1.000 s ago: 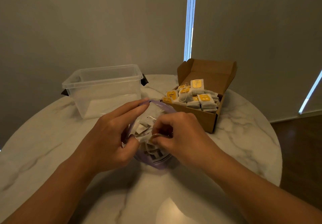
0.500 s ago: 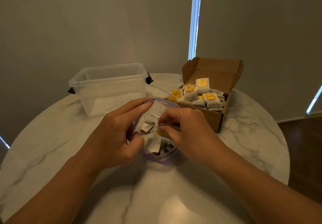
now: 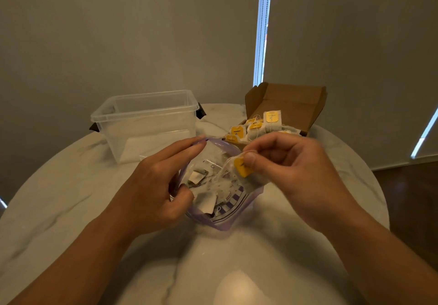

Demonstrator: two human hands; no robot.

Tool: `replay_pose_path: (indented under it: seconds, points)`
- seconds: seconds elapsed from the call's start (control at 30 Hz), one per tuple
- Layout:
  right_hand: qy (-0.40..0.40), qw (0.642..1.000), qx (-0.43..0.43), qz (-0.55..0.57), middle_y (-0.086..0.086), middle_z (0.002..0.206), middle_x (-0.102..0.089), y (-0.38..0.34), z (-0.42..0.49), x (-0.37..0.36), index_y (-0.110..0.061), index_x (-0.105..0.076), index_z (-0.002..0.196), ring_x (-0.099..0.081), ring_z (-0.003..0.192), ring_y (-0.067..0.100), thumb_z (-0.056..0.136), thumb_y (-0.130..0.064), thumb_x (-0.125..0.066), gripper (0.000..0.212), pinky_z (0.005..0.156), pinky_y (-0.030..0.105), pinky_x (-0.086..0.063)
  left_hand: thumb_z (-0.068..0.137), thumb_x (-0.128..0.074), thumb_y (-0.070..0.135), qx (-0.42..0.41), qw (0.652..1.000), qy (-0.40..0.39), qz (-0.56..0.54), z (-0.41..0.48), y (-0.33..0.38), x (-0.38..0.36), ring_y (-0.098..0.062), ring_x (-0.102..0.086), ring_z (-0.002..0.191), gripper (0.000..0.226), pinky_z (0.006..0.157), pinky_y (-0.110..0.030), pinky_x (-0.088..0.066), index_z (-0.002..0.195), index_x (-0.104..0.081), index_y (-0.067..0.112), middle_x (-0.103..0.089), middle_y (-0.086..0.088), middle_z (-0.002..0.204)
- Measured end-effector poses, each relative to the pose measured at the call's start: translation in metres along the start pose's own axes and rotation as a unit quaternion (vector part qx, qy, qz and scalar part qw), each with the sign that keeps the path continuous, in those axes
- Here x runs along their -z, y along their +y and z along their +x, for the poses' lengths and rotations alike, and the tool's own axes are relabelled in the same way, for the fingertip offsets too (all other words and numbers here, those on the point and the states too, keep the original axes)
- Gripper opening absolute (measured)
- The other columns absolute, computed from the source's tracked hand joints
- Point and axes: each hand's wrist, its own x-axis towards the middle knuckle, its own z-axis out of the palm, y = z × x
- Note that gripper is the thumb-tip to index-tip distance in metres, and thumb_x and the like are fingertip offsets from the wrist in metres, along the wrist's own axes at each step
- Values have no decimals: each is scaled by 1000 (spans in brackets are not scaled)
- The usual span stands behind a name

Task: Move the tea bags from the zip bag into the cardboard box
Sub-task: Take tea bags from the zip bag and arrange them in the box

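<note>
Yellow-tagged tea bag (image 3: 243, 169): pinching it in the right hand's (image 3: 296, 169) grip, just above the zip bag (image 3: 222, 224) on the table (image 3: 71, 198). Clamping the bag's purple rim in the left hand's (image 3: 151, 190) grip, likely propping the mouth wide. Aiming beyond for the cardboard box (image 3: 291, 100), already filling; clear tub (image 3: 147, 119) standing apart, blocking nothing.

Your left hand (image 3: 151, 193) grips the rim of the zip bag (image 3: 222, 226), index finger stretched along its far edge and thumb pressed at its side, while your right hand (image 3: 291, 169), fingers curled, pinches a tea bag (image 3: 248, 181) just above the zip bag's mouth.
</note>
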Motion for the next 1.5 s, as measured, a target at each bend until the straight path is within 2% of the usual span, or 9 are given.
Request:
replay_pose_path:
  seconds: [0.1, 0.2, 0.43, 0.7, 0.93, 1.13, 1.3, 1.4, 1.5]
  points:
    - [48, 997, -33, 55, 6, 88, -75, 4, 13, 30, -10, -71, 90, -72, 87, 20, 71, -18, -71, 20, 73, 28, -59, 78, -46, 27, -3, 1000, -1, 2, 0, 0, -1, -13, -50, 51, 67, 50, -9, -39, 143, -51, 15, -50, 10, 146]
    - [102, 992, -66, 22, 7, 88, -75, 20, 38, 63, -11, -72, 89, -72, 84, 20, 69, -20, -72, 21, 70, 26, -56, 78, -46, 28, -5, 1000, 0, 0, 1, 0, -1, -15, -49, 50, 67, 50, -10, -39, 143, -52, 15, -51, 10, 145]
    - [199, 971, -126, -40, 12, 88, -68, 47, 92, 120, -10, -66, 83, -68, 87, 28, 82, -4, -72, 8, 72, 40, -58, 78, -47, 25, -14, 1000, 1, -3, 0, -2, -1, -15, -45, 46, 66, 46, -23, -45, 143, -51, 16, -49, 14, 145]
    - [134, 964, -136, -185, 10, 91, -68, 62, 117, 117, -14, -68, 85, -69, 86, 25, 83, -5, -73, 11, 72, 41, -61, 75, -45, 22, -20, 1000, 3, -4, 2, 0, 0, -12, -47, 47, 67, 48, -20, -44, 142, -52, 19, -48, 18, 146]
    - [74, 874, -82, -472, 0, 90, -69, 66, 124, 111, -14, -74, 98, -57, 73, 6, 82, -20, -77, 17, 54, 15, -37, 76, -47, 24, -17, 1000, -1, -2, 2, -1, 0, -14, -49, 47, 66, 48, -18, -43, 142, -52, 18, -49, 17, 146]
    - [55, 868, -62, -489, -1, 91, -70, 62, 121, 116, -15, -76, 95, -54, 71, 0, 85, -15, -73, 11, 55, 13, -36, 76, -47, 23, -20, 1000, -2, -3, 2, -1, 0, -15, -50, 47, 66, 50, -15, -42, 142, -52, 17, -48, 16, 146]
    - [30, 870, -55, -490, -5, 92, -68, 52, 115, 125, -17, -76, 97, -56, 83, 6, 89, -13, -68, 12, 71, 24, -42, 76, -46, 22, -21, 1000, 1, -5, 2, -1, 0, -14, -50, 47, 67, 51, -17, -43, 142, -53, 16, -49, 15, 146]
    - [-8, 891, -64, -449, -11, 89, -66, 52, 111, 126, -21, -76, 98, -58, 84, 3, 87, -18, -70, 13, 70, 21, -45, 75, -46, 21, -22, 1000, 1, -7, 2, 0, 0, -13, -50, 48, 67, 52, -16, -42, 141, -54, 15, -50, 14, 145]
    - [-36, 885, -63, -461, -9, 94, -69, 59, 111, 123, -21, -75, 100, -59, 84, 1, 87, -19, -71, 14, 65, 16, -43, 75, -46, 22, -21, 1000, -1, -7, 2, 0, 0, -13, -51, 48, 67, 53, -15, -42, 141, -53, 15, -50, 14, 145]
